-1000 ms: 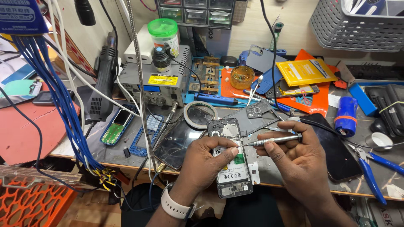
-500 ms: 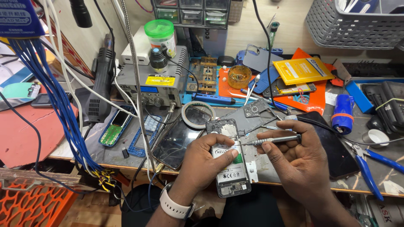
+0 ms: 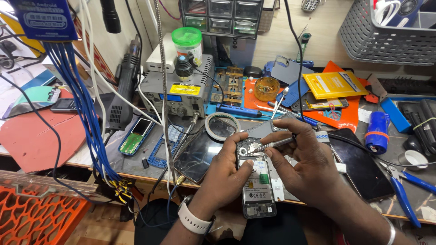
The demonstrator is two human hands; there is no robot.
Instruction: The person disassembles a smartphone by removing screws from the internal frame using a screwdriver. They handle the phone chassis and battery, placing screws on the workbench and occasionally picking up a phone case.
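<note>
Just below the middle of the frame, an opened mobile phone (image 3: 256,186) with its back cover off lies face down, its long axis running nearly straight up and down the picture, tilted a little to the left at the top. Its lower end hangs over the near edge of the workbench (image 3: 136,165) toward the person's lap; its upper end, where the camera cutout and bare metal show, points away from the person.

The left hand (image 3: 227,174) comes in from the lower left and is wrapped around the phone's left side, thumb pressed on the back plate near its middle, fingers curled over the upper left corner. The right hand (image 3: 302,165) comes in from the lower right and is closed in a pinch on a slim metal screwdriver (image 3: 272,145). The tool lies almost crosswise to the phone's long axis, its handle up and to the right among the fingers, its tip pointing left and slightly down onto the phone's upper section, close to the left hand's fingertips. Whether the tip sits in a screw head is too small to tell.

So the working point lies to the left of the right hand's fingers and just above the left thumb; both hands are touching or nearly touching the phone there.

A roll of tape (image 3: 221,124) rests just above the phone, and a dark tablet (image 3: 200,152) lies to its left.
</note>
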